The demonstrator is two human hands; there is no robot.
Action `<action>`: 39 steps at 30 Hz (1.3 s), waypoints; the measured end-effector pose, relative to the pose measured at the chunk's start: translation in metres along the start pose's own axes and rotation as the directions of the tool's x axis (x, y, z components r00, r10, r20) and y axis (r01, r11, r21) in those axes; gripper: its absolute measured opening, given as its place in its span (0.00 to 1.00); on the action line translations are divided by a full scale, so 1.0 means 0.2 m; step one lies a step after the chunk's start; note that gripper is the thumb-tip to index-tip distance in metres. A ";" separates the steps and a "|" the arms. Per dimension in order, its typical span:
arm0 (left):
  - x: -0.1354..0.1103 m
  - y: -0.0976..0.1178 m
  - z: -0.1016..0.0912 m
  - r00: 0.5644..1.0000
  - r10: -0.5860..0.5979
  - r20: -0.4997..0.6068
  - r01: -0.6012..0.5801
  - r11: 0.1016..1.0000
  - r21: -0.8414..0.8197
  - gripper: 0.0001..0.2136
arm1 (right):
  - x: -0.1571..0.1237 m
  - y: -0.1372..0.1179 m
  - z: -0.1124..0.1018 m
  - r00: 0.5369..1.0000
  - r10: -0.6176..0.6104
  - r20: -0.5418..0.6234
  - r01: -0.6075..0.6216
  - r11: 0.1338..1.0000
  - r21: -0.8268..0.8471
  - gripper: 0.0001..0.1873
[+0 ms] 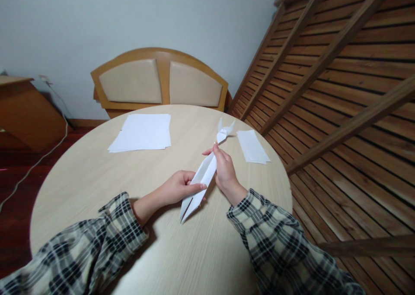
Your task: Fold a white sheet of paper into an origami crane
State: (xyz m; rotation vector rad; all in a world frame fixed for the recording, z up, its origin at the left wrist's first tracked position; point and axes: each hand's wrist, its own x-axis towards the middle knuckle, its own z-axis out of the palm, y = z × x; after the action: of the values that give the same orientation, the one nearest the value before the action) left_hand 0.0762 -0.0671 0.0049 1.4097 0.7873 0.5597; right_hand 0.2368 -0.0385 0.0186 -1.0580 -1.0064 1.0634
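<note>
A long, narrow folded white paper model (203, 174) lies slanted across the middle of the round wooden table (97, 178). Its pointed tail is nearest me and its flared end points toward the far side. My left hand (177, 188) pinches the lower part of the model, thumb on top. Around the model's middle, just below the flared end, my right hand (224, 169) has its fingers closed. Both arms wear plaid sleeves.
A stack of white paper sheets (142, 132) lies on the far left of the table. A smaller folded white sheet (252, 146) rests near the right edge. A padded wooden chair (159, 81) stands behind the table. Slatted wooden panels (340, 92) rise at right.
</note>
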 end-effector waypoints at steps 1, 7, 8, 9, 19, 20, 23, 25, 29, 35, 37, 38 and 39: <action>0.00 0.00 0.00 1.000 -0.006 0.001 0.006 1.000 -0.011 0.17 | 0.00 0.00 0.00 1.000 -0.010 0.003 0.010 1.000 -0.008 0.29; 0.03 0.00 0.00 0.973 0.106 -0.207 -0.107 0.994 0.006 0.16 | 0.00 0.02 0.00 0.993 -0.033 0.111 0.037 0.999 -0.031 0.26; 0.03 0.00 -0.01 0.951 0.145 -0.271 -0.145 0.989 0.022 0.16 | 0.00 0.02 0.00 0.990 -0.021 0.143 0.027 0.999 -0.034 0.26; 0.04 0.00 -0.02 0.925 0.180 -0.335 -0.179 0.983 0.034 0.16 | 0.00 0.03 0.00 0.985 -0.008 0.174 0.016 0.999 -0.043 0.26; 0.07 0.00 -0.07 0.708 0.127 -0.695 -0.309 0.940 -0.143 0.15 | -0.06 0.08 0.02 0.848 0.024 0.529 0.218 0.895 -0.389 0.26; 0.07 0.00 -0.07 0.709 0.116 -0.695 -0.314 0.935 -0.164 0.16 | -0.06 0.09 0.02 0.832 0.037 0.554 0.230 0.885 -0.405 0.26; 0.07 0.00 -0.07 0.715 0.106 -0.691 -0.325 0.926 -0.195 0.15 | -0.05 0.10 0.02 0.796 0.070 0.601 0.227 0.886 -0.404 0.25; 0.07 -0.01 -0.07 0.721 0.109 -0.684 -0.328 0.923 -0.199 0.15 | -0.05 0.10 0.02 0.792 0.072 0.607 0.212 0.899 -0.382 0.25; 0.07 -0.01 -0.07 0.733 0.114 -0.670 -0.321 0.927 -0.193 0.15 | -0.07 0.06 0.03 0.802 0.103 0.588 0.135 0.928 -0.348 0.25; 0.06 0.02 -0.08 0.742 0.151 -0.654 -0.314 0.939 -0.139 0.17 | -0.09 0.03 0.04 0.789 0.198 0.581 -0.019 0.954 -0.300 0.24; 0.06 0.03 -0.08 0.740 0.161 -0.652 -0.313 0.942 -0.122 0.17 | -0.09 0.03 0.05 0.794 0.204 0.573 -0.020 0.951 -0.310 0.24; 0.06 0.03 -0.08 0.738 0.164 -0.654 -0.314 0.942 -0.118 0.17 | -0.09 0.03 0.05 0.794 0.212 0.569 -0.023 0.947 -0.320 0.24; 0.06 0.03 -0.08 0.737 0.167 -0.655 -0.315 0.942 -0.114 0.17 | -0.09 0.03 0.04 0.795 0.222 0.565 -0.029 0.944 -0.330 0.24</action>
State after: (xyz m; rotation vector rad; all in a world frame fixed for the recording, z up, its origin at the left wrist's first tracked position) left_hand 0.0712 -0.0474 0.0092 1.1136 1.0418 1.3450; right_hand 0.2236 -0.0535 0.0122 -1.0665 -1.6739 1.4334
